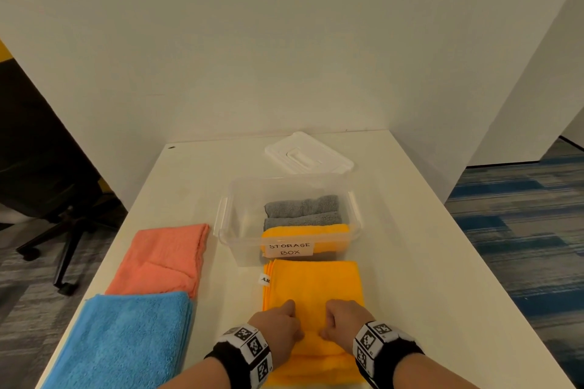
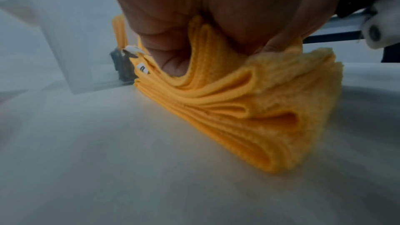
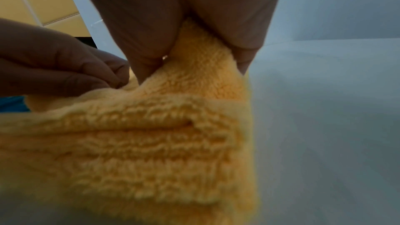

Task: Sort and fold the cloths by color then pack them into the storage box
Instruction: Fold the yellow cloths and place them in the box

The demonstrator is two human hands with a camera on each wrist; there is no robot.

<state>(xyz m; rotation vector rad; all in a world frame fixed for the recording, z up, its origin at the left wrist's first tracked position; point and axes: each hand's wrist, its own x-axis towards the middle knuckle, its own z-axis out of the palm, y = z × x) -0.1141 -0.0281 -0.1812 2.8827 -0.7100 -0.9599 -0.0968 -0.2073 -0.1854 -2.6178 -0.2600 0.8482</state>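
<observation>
Head view, left to right: folded blue terry cloth (image 1: 126, 338) near-left, folded coral cloth (image 1: 162, 257) behind it. Left hand (image 1: 279, 328) and right hand (image 1: 343, 322) both pinch the folded yellow microfibre cloth (image 1: 316, 287) at table centre, just in front of the clear plastic storage box (image 1: 227, 224) holding grey and yellow cloths.

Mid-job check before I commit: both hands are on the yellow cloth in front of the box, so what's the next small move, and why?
Probably lift the near edge and fold it toward the storage box. Left hand and right hand pinch the yellow cloth, which looks too long to sit beside the folded yellow one.
</observation>
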